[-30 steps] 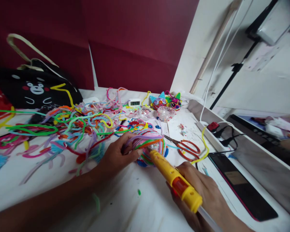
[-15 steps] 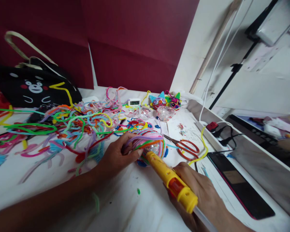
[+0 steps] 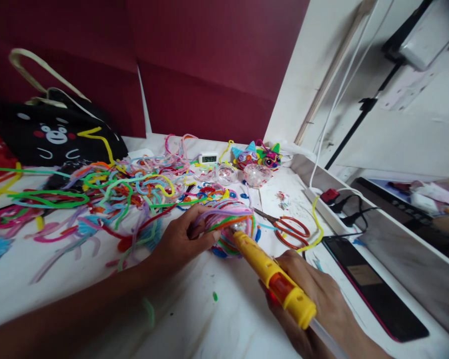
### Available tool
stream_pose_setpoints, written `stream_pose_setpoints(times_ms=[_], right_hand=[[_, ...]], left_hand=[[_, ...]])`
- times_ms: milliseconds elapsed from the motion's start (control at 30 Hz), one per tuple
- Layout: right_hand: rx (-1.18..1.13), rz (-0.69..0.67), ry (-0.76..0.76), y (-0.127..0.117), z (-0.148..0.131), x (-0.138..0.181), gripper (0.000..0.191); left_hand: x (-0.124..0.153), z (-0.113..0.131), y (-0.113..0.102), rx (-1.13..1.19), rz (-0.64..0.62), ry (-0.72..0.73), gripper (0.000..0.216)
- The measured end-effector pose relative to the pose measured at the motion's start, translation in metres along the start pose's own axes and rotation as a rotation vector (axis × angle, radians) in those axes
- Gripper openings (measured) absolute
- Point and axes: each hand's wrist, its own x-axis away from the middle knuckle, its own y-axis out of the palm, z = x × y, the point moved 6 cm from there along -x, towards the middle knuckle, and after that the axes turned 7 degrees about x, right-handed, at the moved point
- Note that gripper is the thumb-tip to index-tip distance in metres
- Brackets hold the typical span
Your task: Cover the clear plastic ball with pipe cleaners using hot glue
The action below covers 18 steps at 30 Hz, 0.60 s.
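My right hand (image 3: 314,299) is wrapped round a yellow hot glue gun (image 3: 265,264) with a clear glue stick in its back end. The gun's nozzle points away from me, at or very near a ball wound with coloured pipe cleaners (image 3: 243,219). Pink, green, orange and purple strands cover much of this ball, and a shiny bare patch shows by the nozzle. My left hand (image 3: 187,234) grips the ball's left side, with the thumb in front and the other fingers partly hidden behind strands.
A tangle of loose pipe cleaners (image 3: 119,194) spreads over the left. Orange-handled scissors (image 3: 292,229), a phone (image 3: 374,289) and a power strip (image 3: 333,214) lie right. Behind stand clear plastic balls (image 3: 226,173), two decorated ornaments (image 3: 247,157), a small digital clock (image 3: 208,158) and a black bag (image 3: 52,134).
The glue gun and my right hand have shifted slightly right, drawing the nozzle a little along the ball. My left hand keeps its hold.
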Motion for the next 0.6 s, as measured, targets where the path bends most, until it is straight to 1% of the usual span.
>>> stream_pose_setpoints(times_ms=[167,333,600], right_hand=[[-0.01,0.012,-0.004,-0.0003,0.0015,0.0005,0.003],[0.022,0.021,0.013,-0.0001,0.0048,0.0016,0.002],[-0.013,0.028,0.002,0.0004,0.0032,0.0019,0.004]], left_hand=[[-0.0001,-0.0015,-0.0006,0.01,0.012,-0.005,0.037],[0.0011,0.0002,-0.0011,0.024,0.044,0.003,0.032],[-0.0003,-0.0037,0.0009,0.035,0.018,0.01,0.035]])
